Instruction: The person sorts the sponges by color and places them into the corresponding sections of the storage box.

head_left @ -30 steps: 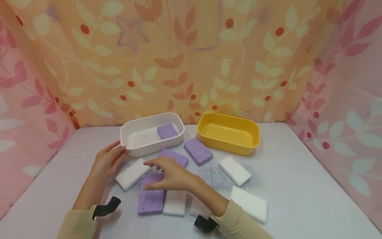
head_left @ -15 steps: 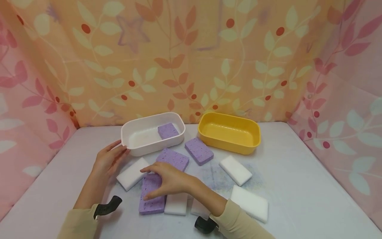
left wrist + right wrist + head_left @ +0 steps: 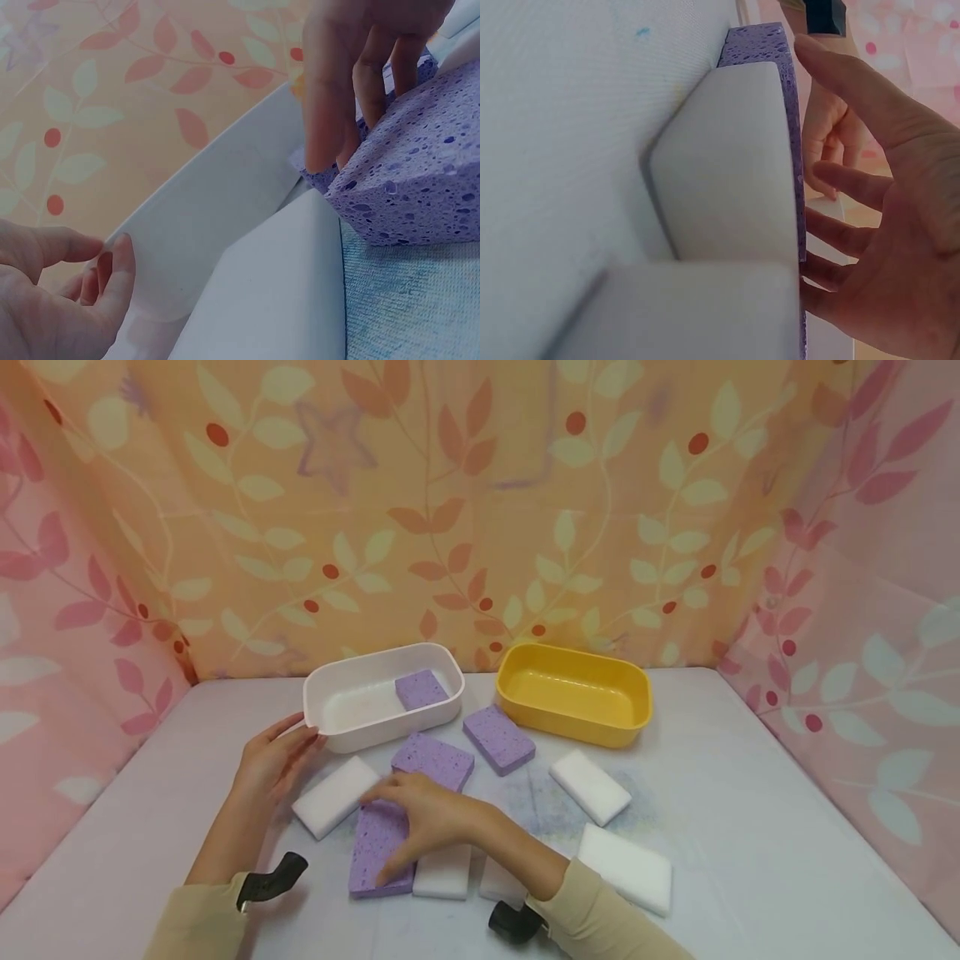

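My left hand [image 3: 272,764] pinches the near-left corner of a white rectangular tub [image 3: 397,727]; in the left wrist view its thumb and finger meet at the rim [image 3: 114,238]. One purple sponge [image 3: 420,690] lies inside that tub. Over another purple sponge [image 3: 375,852] on the table, my right hand [image 3: 438,814] is spread, thumb toward the near end. Its fingers [image 3: 326,112] reach down at the sponge's far end in the left wrist view. From the right wrist, the thumb [image 3: 847,82] stands just off the purple sponge's edge [image 3: 757,41].
A yellow tub [image 3: 570,727] holds nothing at the back right. Two more purple sponges [image 3: 498,739] lie before the tubs. Several white sponges [image 3: 591,787] are scattered around, one [image 3: 336,797] beside the left hand and one [image 3: 442,872] against the purple sponge. Patterned curtains [image 3: 465,510] enclose the table.
My right hand has lowered toward the near purple sponge, its thumb shifting to the sponge's near end. The left hand stays at the white tub's corner.
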Available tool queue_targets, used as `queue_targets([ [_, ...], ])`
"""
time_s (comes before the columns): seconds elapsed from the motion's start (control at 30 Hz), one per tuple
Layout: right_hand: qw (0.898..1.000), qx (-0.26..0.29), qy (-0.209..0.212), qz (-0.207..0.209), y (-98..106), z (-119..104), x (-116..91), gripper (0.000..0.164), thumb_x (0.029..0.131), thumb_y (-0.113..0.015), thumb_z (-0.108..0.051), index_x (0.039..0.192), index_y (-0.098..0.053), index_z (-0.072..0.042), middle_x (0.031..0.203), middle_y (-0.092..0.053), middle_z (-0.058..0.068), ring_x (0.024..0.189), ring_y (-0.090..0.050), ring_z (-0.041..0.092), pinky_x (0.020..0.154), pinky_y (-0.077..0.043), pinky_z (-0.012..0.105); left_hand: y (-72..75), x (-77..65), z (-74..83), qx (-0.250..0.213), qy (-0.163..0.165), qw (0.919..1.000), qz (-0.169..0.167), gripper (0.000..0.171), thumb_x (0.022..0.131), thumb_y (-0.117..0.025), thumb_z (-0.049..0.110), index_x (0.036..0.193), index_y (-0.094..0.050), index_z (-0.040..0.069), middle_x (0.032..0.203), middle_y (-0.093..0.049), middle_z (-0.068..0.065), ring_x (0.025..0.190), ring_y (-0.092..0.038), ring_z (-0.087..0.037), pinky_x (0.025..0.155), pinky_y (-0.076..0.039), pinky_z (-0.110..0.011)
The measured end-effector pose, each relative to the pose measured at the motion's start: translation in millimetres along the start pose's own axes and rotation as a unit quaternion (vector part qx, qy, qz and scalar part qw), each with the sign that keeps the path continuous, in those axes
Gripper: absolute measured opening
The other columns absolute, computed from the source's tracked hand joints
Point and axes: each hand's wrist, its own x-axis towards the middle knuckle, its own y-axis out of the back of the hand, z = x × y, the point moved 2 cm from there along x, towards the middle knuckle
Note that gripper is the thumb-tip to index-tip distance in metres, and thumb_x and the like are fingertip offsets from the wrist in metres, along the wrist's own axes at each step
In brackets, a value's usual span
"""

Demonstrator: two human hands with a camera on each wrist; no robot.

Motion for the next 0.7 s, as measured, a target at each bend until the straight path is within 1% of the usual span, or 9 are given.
queue_targets([
  [0.1, 1.0, -0.029, 0.0, -0.007, -0.8, -1.1, -0.8, 0.097, 0.07, -0.1, -0.04, 0.153, -0.055, -0.02, 0.149, -0.055, 0.003, 0.135, -0.048, 0.014, 0.115, -0.038, 0.023, -0.2, -0.6, -0.5, -0.001, -0.002, 1.0, -0.001, 0.07, 0.101, -0.058, -0.01, 0.163, -0.031, 0.01, 0.085, -0.069, 0.0, 0.079, -0.074, -0.012, 0.08, -0.063, -0.024],
  [0.3, 0.997, -0.073, -0.008, -0.023, -0.8, -2.3, -3.7, 0.107, 0.067, -0.101, -0.045, 0.158, -0.049, -0.024, 0.153, -0.048, 0.004, 0.137, -0.044, 0.017, 0.117, -0.037, 0.028, -1.5, -1.8, -0.9, -0.004, -0.011, 0.9999, -0.003, 0.067, 0.1, -0.058, -0.012, 0.16, -0.034, 0.008, 0.085, -0.069, 0.0, 0.076, -0.074, -0.012, 0.078, -0.063, -0.024],
  [0.43, 0.997, -0.075, -0.013, -0.026, -1.1, -2.6, -4.8, 0.107, 0.067, -0.101, -0.046, 0.158, -0.049, -0.024, 0.151, -0.047, 0.005, 0.134, -0.043, 0.016, 0.115, -0.038, 0.027, -1.8, -2.7, -1.1, -0.004, -0.015, 0.9999, -0.005, 0.065, 0.1, -0.059, -0.012, 0.158, -0.037, 0.008, 0.085, -0.069, 0.0, 0.076, -0.075, -0.013, 0.077, -0.064, -0.024],
  [0.63, 0.998, -0.058, -0.017, -0.029, -1.3, -2.5, -4.8, 0.106, 0.068, -0.101, -0.043, 0.158, -0.049, -0.023, 0.148, -0.046, 0.005, 0.13, -0.042, 0.014, 0.113, -0.039, 0.026, -1.5, -2.6, 0.1, -0.011, -0.009, 0.9999, -0.007, 0.068, 0.101, -0.057, -0.012, 0.161, -0.032, 0.008, 0.084, -0.07, -0.002, 0.076, -0.074, -0.013, 0.077, -0.064, -0.025],
  [0.7, 0.998, -0.054, -0.017, -0.029, -1.1, -2.7, -4.9, 0.104, 0.069, -0.101, -0.043, 0.157, -0.05, -0.023, 0.147, -0.046, 0.005, 0.13, -0.041, 0.013, 0.113, -0.039, 0.025, -1.1, -2.1, 0.2, -0.013, -0.008, 0.9998, -0.008, 0.066, 0.101, -0.057, -0.012, 0.159, -0.034, 0.008, 0.084, -0.07, -0.002, 0.076, -0.074, -0.013, 0.077, -0.064, -0.025],
])
